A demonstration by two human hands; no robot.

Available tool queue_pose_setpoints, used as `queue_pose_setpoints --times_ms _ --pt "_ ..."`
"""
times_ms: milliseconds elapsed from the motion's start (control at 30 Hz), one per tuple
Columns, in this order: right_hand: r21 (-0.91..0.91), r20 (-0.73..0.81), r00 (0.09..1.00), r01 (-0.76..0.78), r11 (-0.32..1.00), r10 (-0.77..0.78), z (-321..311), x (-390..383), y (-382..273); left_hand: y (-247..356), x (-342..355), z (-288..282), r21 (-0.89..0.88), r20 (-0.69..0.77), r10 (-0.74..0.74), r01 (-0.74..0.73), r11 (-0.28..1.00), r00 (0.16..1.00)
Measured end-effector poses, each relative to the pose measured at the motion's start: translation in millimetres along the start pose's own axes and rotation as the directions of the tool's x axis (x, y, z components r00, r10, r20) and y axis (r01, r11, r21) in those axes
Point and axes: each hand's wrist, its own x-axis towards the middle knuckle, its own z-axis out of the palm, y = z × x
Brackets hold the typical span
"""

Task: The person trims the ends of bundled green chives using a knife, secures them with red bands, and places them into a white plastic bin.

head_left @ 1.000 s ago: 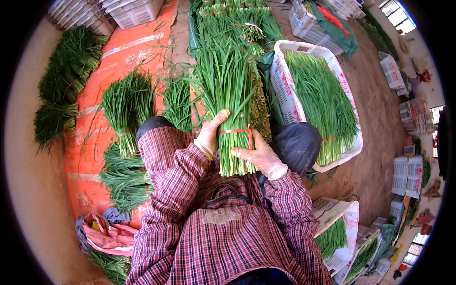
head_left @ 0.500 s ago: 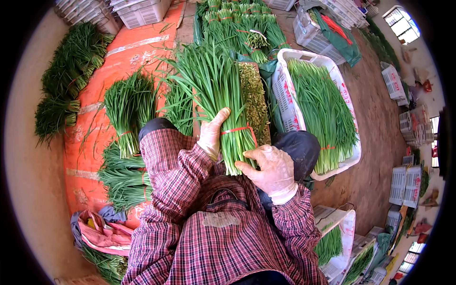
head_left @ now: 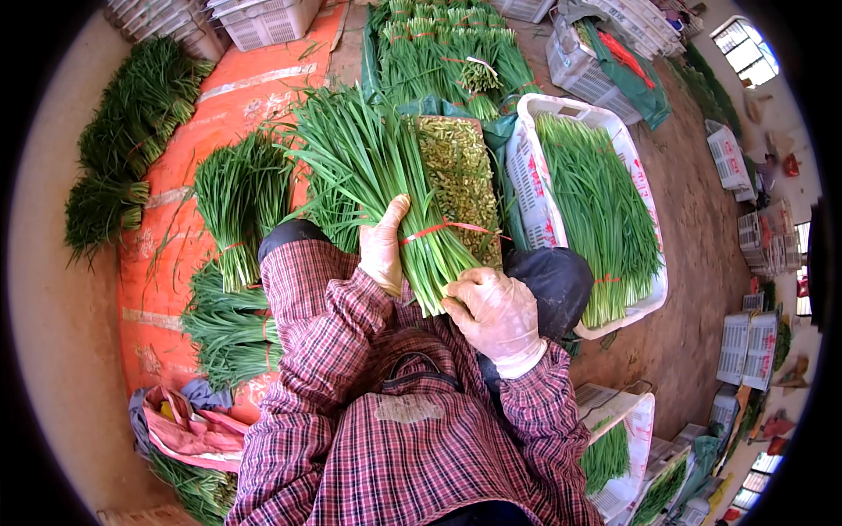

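A bundle of garlic chives (head_left: 368, 162) lies slantwise across my lap, leaves pointing away and pale stem ends toward me. My left hand (head_left: 382, 248), in a thin pale glove, is closed round its left side, thumb on top. My right hand (head_left: 496, 316), gloved too, is closed at the lower stem ends, fingertips against them. A red band (head_left: 438, 230) crosses the stems between my hands, its loose end sticking out to the right. Just beyond lies a shallow box of chopped stem bits (head_left: 460, 180), partly hidden by the bundle.
A white crate (head_left: 653, 228) of chives stands at my right. Tied bundles (head_left: 237, 210) lie on the orange sheet (head_left: 158, 254) to the left, with more heaped by the wall (head_left: 44, 263). Rows of bundles (head_left: 447, 53) stand ahead. Behind my right arm is another chive-filled crate (head_left: 638, 438).
The bundle has tilted, its leaves swinging left and its stem ends spreading right. My right hand has closed further round the stem ends. More of the box of stem bits shows.
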Motion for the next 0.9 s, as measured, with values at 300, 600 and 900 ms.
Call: queue_pose_setpoints --times_ms 300,600,900 --pt "-0.099 -0.110 0.993 -0.045 0.994 0.034 6 -3 3 -2 -1 0 0.021 -0.047 0.060 -0.059 0.998 0.997" --pt "-0.091 0.021 0.980 -0.195 0.976 0.198 17 8 0 0 -4 7 0.044 -0.075 0.055 -0.052 0.998 0.996" --pt "0.472 0.336 0.912 -0.380 0.795 0.236 -59 -18 41 15 16 -10 -0.082 -0.052 -0.045 0.041 0.996 0.998"
